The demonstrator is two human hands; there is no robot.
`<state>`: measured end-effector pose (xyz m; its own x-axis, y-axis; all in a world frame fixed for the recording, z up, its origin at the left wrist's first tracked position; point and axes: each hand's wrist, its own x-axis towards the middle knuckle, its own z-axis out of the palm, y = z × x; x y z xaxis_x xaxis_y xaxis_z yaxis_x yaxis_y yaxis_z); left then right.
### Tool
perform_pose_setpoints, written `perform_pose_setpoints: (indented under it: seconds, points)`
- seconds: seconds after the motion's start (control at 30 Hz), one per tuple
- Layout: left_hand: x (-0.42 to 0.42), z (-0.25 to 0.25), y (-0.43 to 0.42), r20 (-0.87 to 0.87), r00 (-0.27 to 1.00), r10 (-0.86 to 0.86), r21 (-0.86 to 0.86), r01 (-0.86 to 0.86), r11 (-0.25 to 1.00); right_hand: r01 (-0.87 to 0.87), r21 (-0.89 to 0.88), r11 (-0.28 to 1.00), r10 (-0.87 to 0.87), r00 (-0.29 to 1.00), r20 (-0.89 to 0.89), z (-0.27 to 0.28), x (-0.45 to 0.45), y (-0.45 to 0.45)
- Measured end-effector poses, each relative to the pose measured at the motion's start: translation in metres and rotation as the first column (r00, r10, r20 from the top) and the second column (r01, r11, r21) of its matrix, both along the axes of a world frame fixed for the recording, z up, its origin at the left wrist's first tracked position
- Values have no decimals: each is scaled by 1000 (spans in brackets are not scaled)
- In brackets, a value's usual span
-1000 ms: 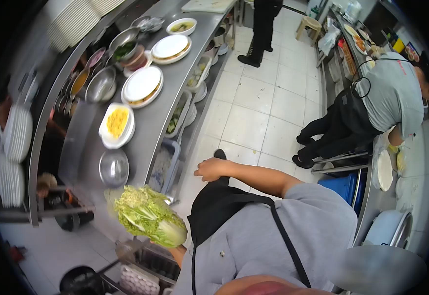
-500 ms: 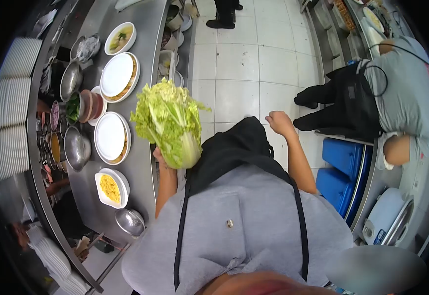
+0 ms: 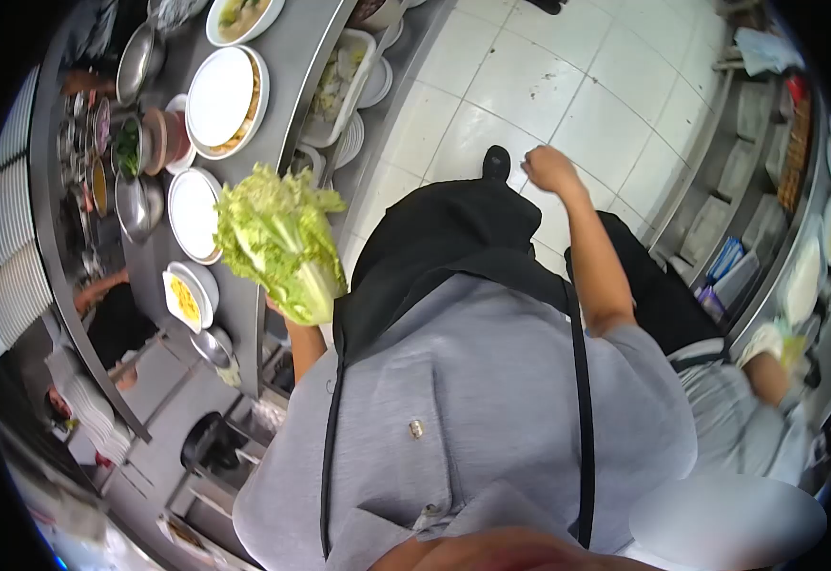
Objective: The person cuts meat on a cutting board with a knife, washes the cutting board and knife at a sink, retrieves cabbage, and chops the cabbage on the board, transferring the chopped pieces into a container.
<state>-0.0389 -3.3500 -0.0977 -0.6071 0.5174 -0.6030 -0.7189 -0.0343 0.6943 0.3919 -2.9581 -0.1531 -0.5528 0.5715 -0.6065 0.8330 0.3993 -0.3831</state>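
A large head of leafy napa cabbage (image 3: 287,243) is gripped in my left hand (image 3: 277,309), held by its pale base at my left side. The leaves hide most of that hand's fingers. The cabbage is beside the steel counter and overlaps a white-lidded plate (image 3: 196,214) in the view. On my other side, my right hand (image 3: 550,169) hangs over the tiled floor with its fingers curled in; nothing shows in it.
The steel counter (image 3: 254,114) on the left carries covered plates, a soup bowl (image 3: 239,17), a dish of yellow food (image 3: 183,300) and metal bowls (image 3: 137,205). A co-worker (image 3: 739,400) stands close on my right by shelving. White floor tiles (image 3: 520,71) stretch ahead.
I have moved forward along the counter, and the view has turned. The cabbage stays in my left hand. The co-worker on the right is now nearer my right elbow.
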Motion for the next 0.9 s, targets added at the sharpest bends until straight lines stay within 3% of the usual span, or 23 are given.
perform_pose_setpoints:
  seconds: [0.2,0.23,0.3,0.43,0.57,0.63,0.7,0.87,0.9]
  points:
    - [47,17,-63,-37,974,225,-119,-228,966,-145,107,984,147,989,-16,-28,-64,78]
    - [57,18,-68,-38,967,251,-124,-254,959,-188,48,981,188,982,8,-26,-86,81]
    - [84,16,-83,-31,946,324,-124,-325,938,-258,39,965,260,964,-50,-16,-121,75]
    - [163,7,-115,-22,859,511,-120,-510,852,-422,82,903,424,845,-327,-10,-183,41]
    - [231,-5,-133,-10,722,692,-99,-689,718,-722,43,691,705,659,-262,4,-250,11]
    - [237,-11,-147,2,691,723,-84,-721,688,-780,-9,626,764,615,-197,-6,-270,-4]
    - [227,-17,-171,5,697,717,-88,-714,695,-893,97,439,892,420,-167,-38,-269,-20]
    - [152,-10,-249,-40,754,655,-97,-656,749,-831,-39,555,825,556,-102,-23,-281,-55]
    - [134,-4,-260,-68,764,642,-92,-646,758,-778,2,628,765,618,-182,-52,-284,-51]
